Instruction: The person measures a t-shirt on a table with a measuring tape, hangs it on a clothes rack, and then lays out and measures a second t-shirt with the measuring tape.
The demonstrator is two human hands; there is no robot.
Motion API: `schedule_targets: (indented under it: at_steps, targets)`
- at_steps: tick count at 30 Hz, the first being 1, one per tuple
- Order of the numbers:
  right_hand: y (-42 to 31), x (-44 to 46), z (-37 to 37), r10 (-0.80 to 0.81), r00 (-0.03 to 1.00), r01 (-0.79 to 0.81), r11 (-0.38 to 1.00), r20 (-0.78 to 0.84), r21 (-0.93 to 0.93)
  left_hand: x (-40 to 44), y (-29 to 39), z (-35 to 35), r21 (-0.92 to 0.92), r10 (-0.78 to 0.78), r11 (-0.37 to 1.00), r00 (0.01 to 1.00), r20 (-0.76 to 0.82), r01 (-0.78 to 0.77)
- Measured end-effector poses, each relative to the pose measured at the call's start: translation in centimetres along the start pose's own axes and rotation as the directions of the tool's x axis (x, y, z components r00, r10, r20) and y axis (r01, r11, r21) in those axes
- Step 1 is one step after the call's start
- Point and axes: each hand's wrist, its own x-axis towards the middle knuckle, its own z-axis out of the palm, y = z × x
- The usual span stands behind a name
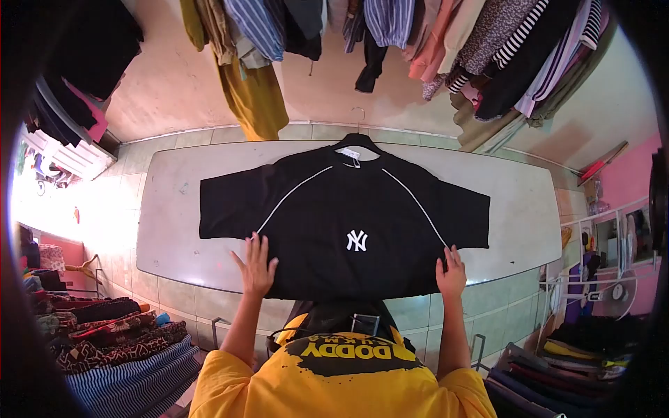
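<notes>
A black short-sleeved shirt with white piping and a white letter logo lies spread face up on the white table. Its collar is at the far side, with a black hanger in the neck and a white tag beside it. My left hand rests flat with fingers spread on the shirt's side, just below the left sleeve. On the opposite side my right hand lies on the shirt below the other sleeve, its fingers extended. The shirt's lower edge reaches over the table's near edge.
Clothes hang along the far wall, among them a mustard garment reaching down to the table's far edge. Folded patterned fabrics are stacked at lower left, and dark folded clothes at lower right. A white rack stands at the right.
</notes>
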Motion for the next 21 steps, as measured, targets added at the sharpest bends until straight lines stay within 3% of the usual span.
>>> schedule_targets:
  at_steps: [1,3,5,6,7,8,9,11,13,14,15,16,17,18,21]
  targets:
    - [0.3,-1.2,0.3,0.031,0.997,-0.032,0.999,0.071,0.003,-1.0,-0.4,0.0,-0.002,0.064,0.998,0.991,0.121,-0.064]
    - [0.3,-2.0,0.8,0.060,0.989,-0.062,0.998,0.137,0.006,-1.5,-1.3,0.3,-0.055,0.063,0.997,0.994,0.095,-0.058]
    - [-0.3,-2.0,0.6,0.057,0.994,-0.060,0.998,-0.093,-0.025,-1.7,-1.7,0.7,-0.115,0.051,0.992,0.997,0.061,-0.043]
    - [-2.8,-1.3,-0.8,0.139,0.986,-0.129,0.986,-0.097,0.102,-1.6,-1.6,0.5,-0.162,0.018,0.987,0.998,0.063,-0.008]
    - [-4.7,-0.7,-1.2,0.131,0.986,-0.119,0.987,-0.102,0.109,-1.2,-1.4,0.3,-0.207,-0.012,0.978,0.998,0.066,0.026]
    - [-6.4,-0.3,-1.3,0.092,0.996,-0.091,0.929,0.013,0.360,-1.1,-0.2,-1.0,-0.203,-0.028,0.979,0.999,-0.040,0.020]
    - [-8.3,0.0,-1.4,0.026,0.993,-0.090,0.805,0.117,0.587,-0.7,0.7,-1.6,-0.197,-0.030,0.980,0.999,-0.046,0.020]
    - [-13.6,0.5,-2.0,-0.088,0.880,-0.299,0.661,0.467,0.689,0.1,2.4,-2.5,-0.564,0.129,0.811,0.988,-0.088,-0.156]
    - [-16.8,0.3,0.7,-0.326,0.760,-0.254,0.648,0.563,0.718,0.6,5.5,-2.4,-0.796,0.267,0.583,0.964,-0.004,-0.165]
    - [-18.3,0.0,1.8,-0.434,0.744,-0.130,0.652,0.509,0.747,0.6,6.9,-2.1,-0.897,0.289,0.439,0.938,0.192,0.049]
    - [-19.6,-0.2,2.8,-0.537,0.711,-0.005,0.641,0.453,0.768,0.6,8.0,-1.8,-0.918,0.342,0.283,0.864,0.368,0.279]
    - [-20.7,-0.2,3.4,-0.553,0.666,0.014,0.680,0.500,0.733,0.5,8.7,-1.2,-0.919,0.335,0.282,0.870,0.363,0.275]
    - [-21.5,-0.2,4.0,-0.563,0.619,0.037,0.717,0.547,0.696,0.4,9.1,-0.6,-0.906,0.306,0.147,0.853,0.423,0.396]
    - [-21.9,-0.4,4.9,-0.559,0.653,0.066,0.714,0.511,0.697,0.3,9.2,-0.2,-0.864,0.288,0.003,0.827,0.484,0.504]
    - [-22.1,-0.7,6.3,-0.568,0.663,0.053,0.685,0.487,0.727,0.1,8.5,0.8,-0.858,0.179,-0.058,0.851,0.494,0.510]
